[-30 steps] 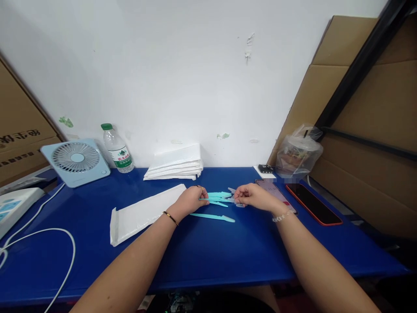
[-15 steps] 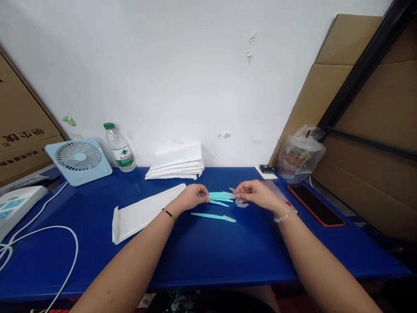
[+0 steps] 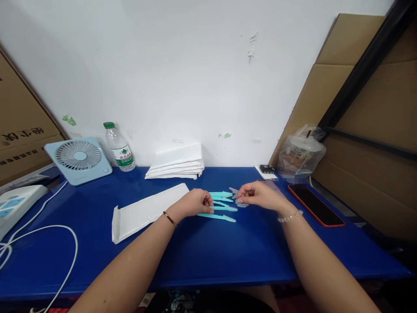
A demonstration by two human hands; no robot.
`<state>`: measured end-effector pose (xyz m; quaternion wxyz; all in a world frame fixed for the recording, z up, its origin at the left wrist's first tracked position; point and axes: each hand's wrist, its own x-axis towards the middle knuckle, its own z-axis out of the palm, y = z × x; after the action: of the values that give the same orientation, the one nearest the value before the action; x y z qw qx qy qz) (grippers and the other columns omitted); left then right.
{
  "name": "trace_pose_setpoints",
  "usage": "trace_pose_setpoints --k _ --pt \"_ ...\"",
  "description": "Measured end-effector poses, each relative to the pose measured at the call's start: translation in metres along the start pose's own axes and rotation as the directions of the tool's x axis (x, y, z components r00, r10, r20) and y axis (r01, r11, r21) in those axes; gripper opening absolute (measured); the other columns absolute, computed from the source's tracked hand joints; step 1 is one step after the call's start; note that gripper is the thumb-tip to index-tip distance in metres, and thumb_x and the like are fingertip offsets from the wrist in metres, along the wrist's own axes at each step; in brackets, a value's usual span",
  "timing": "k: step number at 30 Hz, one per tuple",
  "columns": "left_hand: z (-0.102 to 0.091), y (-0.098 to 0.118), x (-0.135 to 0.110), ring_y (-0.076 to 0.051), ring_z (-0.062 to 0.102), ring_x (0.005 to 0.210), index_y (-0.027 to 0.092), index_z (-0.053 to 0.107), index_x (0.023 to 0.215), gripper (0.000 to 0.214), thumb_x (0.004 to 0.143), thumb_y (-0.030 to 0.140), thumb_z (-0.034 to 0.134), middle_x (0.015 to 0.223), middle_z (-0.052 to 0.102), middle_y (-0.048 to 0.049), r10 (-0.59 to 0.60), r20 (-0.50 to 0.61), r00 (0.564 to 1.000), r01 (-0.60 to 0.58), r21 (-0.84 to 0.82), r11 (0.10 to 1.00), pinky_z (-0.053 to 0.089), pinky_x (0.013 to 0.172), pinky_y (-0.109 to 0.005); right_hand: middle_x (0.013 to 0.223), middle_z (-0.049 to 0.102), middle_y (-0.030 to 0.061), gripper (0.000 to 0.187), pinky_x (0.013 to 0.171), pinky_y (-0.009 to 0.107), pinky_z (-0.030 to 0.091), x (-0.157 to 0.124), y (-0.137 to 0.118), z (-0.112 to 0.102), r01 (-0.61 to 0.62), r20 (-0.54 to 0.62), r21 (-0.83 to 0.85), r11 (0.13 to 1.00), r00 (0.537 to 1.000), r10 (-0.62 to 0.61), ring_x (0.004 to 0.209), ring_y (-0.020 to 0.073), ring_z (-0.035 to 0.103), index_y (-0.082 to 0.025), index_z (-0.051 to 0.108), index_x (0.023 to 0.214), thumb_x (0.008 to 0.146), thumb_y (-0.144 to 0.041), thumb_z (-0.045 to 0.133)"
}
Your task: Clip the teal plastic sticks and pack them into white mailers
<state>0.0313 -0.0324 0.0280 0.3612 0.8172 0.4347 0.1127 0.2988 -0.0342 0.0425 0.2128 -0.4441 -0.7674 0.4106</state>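
Slim turquoise plastic sticks (image 3: 225, 208) look smooth; the broad blue tabletop (image 3: 228, 256), glossy; the tall brown cardboard panel (image 3: 329, 82), matt.

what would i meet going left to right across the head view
White power strip, light blue fan, green-capped bottle, left hand, turquoise sticks, right hand, red-edged phone. Several overlapping things are left out, including the white packets.
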Motion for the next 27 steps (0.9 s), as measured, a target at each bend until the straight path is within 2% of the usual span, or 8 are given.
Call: trace_pose_setpoints --k 3,5,8,11,14,17,21,27 --pt "0.003 -0.001 0.0 -0.013 0.056 0.064 0.02 0.067 0.081 0.03 0.062 0.043 0.072 0.076 0.063 0.0006 0.008 0.005 1.0 -0.009 0.115 0.993 0.037 0.054 -0.022 0.072 0.068 0.0035 0.019 0.057 0.024 0.043 -0.001 0.009 -0.007 -0.034 -0.032 -0.245 0.969 0.999 0.026 0.065 0.0156 0.061 -0.017 0.067 0.075 0.071 -0.035 0.067" --pt "0.005 -0.003 0.001 -0.015 0.058 0.074 0.021 0.066 0.086 0.028 0.067 0.042 0.069 0.086 0.063 -0.0007 0.035 -0.106 0.994 -0.012 0.216 0.976 0.039 0.059 -0.023 0.076 0.068 0.0036 0.012 0.059 0.024 0.043 0.001 0.015 -0.006 -0.053 -0.016 -0.343 0.938 0.999 0.051 0.068 0.0163 0.061 -0.017 0.067 0.074 0.068 -0.027 0.068" --pt "0.004 -0.007 0.004 -0.018 0.058 0.084 0.022 0.065 0.089 0.019 0.075 0.034 0.062 0.095 0.063 -0.0029 0.083 -0.238 0.968 0.017 0.389 0.921 0.04 0.068 -0.025 0.076 0.067 0.0029 0.006 0.058 0.024 0.042 0.003 0.019 -0.001 -0.049 0.023 -0.39 0.919 0.998 0.063 0.067 0.0156 0.059 -0.017 0.065 0.073 0.067 -0.019 0.065" --pt "0.004 -0.011 0.007 -0.019 0.058 0.083 0.022 0.065 0.086 0.013 0.076 0.028 0.06 0.092 0.063 -0.0033 0.077 -0.222 0.972 0.038 0.469 0.882 0.04 0.067 -0.026 0.07 0.063 0.0014 0.003 0.054 0.023 0.041 0.002 0.018 0.002 -0.036 0.045 -0.363 0.931 0.997 0.056 0.061 0.0139 0.057 -0.017 0.062 0.072 0.068 -0.016 0.061" --pt "0.004 -0.013 0.008 -0.018 0.058 0.08 0.021 0.064 0.082 0.009 0.077 0.028 0.06 0.089 0.063 -0.0028 0.053 -0.212 0.976 0.051 0.454 0.89 0.039 0.065 -0.025 0.071 0.061 -0.0002 0.013 0.054 0.022 0.042 0.001 0.013 0.002 0.005 -0.023 -0.244 0.97 1.0 -0.011 0.06 0.0123 0.056 -0.018 0.062 0.085 0.072 -0.019 0.059" --pt "0.003 -0.013 0.008 -0.017 0.058 0.078 0.021 0.062 0.083 0.011 0.076 0.028 0.061 0.088 0.063 -0.0021 0.03 -0.245 0.969 0.073 0.401 0.913 0.039 0.064 -0.025 0.071 0.058 -0.0018 0.022 0.052 0.023 0.045 0.003 0.007 0.004 0.045 -0.123 -0.001 0.999 0.991 -0.045 0.056 0.0112 0.057 -0.02 0.058 0.099 0.079 -0.029 0.057" --pt "-0.002 -0.009 0.005 -0.016 0.057 0.078 0.021 0.061 0.084 0.01 0.078 0.029 0.058 0.085 0.063 -0.0013 0.024 -0.338 0.941 0.087 0.309 0.947 0.039 0.064 -0.025 0.06 0.057 -0.0033 0.03 0.049 0.023 0.047 0.011 0.005 0.007 0.116 -0.279 0.308 0.944 0.96 -0.027 0.051 0.0111 0.058 -0.017 0.057 0.089 0.072 -0.039 0.068" --pt "-0.009 -0.006 0.003 -0.015 0.056 0.073 0.02 0.06 0.084 0.013 0.079 0.031 0.055 0.081 0.063 -0.0004 0.018 -0.368 0.93 0.048 0.17 0.984 0.037 0.06 -0.025 0.055 0.061 -0.0011 0.037 0.038 0.019 0.042 0.019 0.006 0.014 0.146 -0.401 0.542 0.828 0.911 0.102 0.04 0.0081 0.054 -0.016 0.051 0.067 0.066 -0.045 0.074"
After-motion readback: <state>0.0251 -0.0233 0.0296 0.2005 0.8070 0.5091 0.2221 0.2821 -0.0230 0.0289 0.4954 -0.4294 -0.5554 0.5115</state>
